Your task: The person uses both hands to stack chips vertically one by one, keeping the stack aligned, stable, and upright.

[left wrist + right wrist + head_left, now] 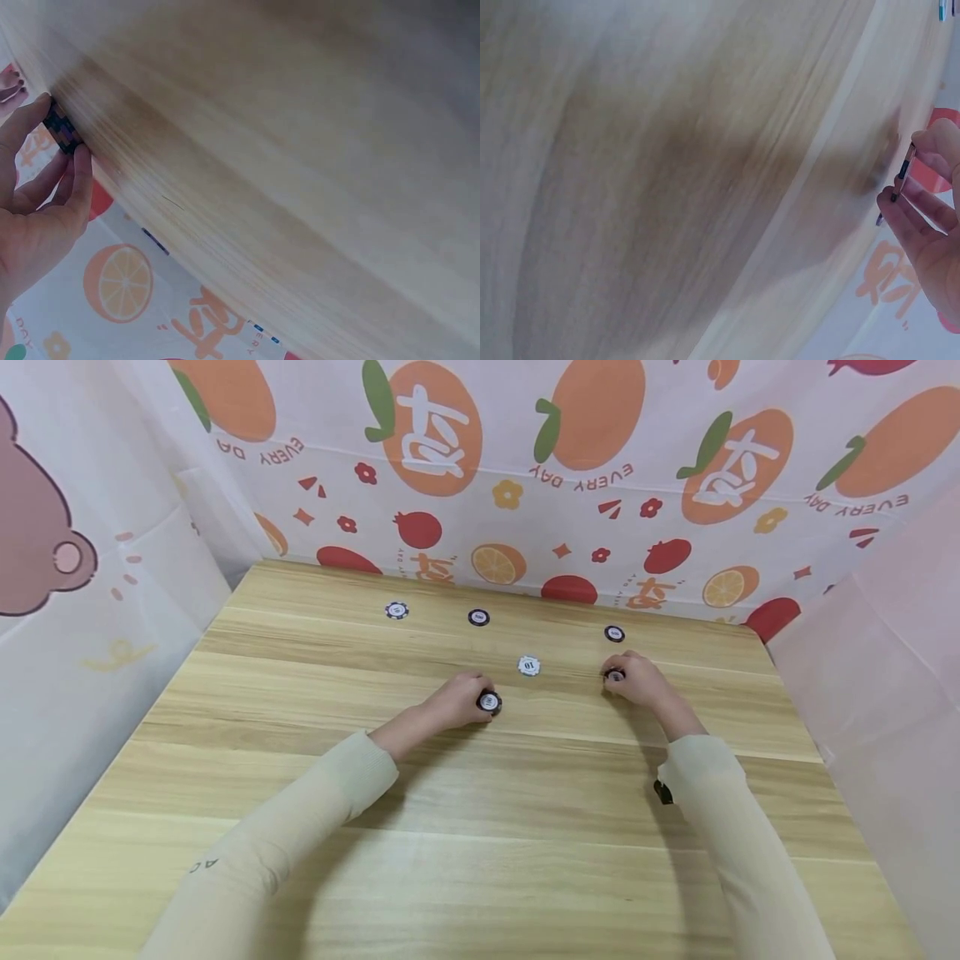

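My left hand [462,700] grips a short stack of dark poker chips [490,702] near the middle of the table. In the left wrist view the chip stack [62,129] shows its edge, pinched between thumb and fingertips right at the wood. Further right, my right hand [635,677] pinches a dark poker chip [615,676]. The right wrist view shows this thin chip [905,166] edge-on between thumb and fingers, just over the table. A white chip marked 10 [528,666] lies flat between the two hands.
Along the back of the wooden table [450,877] lie a blue-and-white chip [397,610], a dark chip [478,617] and another dark chip [614,633] beyond my right hand. A fruit-print curtain [510,518] hangs behind the table. A small black object [663,792] shows beside the right sleeve.
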### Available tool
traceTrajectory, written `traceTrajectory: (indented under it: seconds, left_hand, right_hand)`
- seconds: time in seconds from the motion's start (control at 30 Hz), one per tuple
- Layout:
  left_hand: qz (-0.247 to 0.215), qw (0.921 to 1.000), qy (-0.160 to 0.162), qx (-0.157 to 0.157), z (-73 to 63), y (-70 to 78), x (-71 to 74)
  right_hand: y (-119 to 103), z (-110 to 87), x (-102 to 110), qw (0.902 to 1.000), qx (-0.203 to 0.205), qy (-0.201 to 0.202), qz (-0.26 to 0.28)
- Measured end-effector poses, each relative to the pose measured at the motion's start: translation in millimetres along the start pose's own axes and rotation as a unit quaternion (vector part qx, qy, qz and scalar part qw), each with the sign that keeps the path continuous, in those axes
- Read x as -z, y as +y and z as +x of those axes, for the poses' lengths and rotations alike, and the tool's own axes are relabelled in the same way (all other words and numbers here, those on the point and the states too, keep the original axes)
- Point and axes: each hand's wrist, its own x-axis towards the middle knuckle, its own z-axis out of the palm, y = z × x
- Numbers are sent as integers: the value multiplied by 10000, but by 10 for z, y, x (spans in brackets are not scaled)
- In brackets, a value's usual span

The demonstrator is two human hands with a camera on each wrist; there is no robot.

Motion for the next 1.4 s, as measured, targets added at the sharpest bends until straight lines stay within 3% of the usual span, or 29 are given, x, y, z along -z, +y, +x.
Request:
traceTrajectory:
  seconds: [0.8, 1.4]
  left_hand:
    - [6, 10000, -7, -73, -5, -4, 2]
    - [-12, 9999, 60, -115, -3, -13, -5]
  right_hand:
    - [-288, -51, -66, 9977, 617, 224, -154]
    - [-613, -87, -138, 9955, 944, 12, -132]
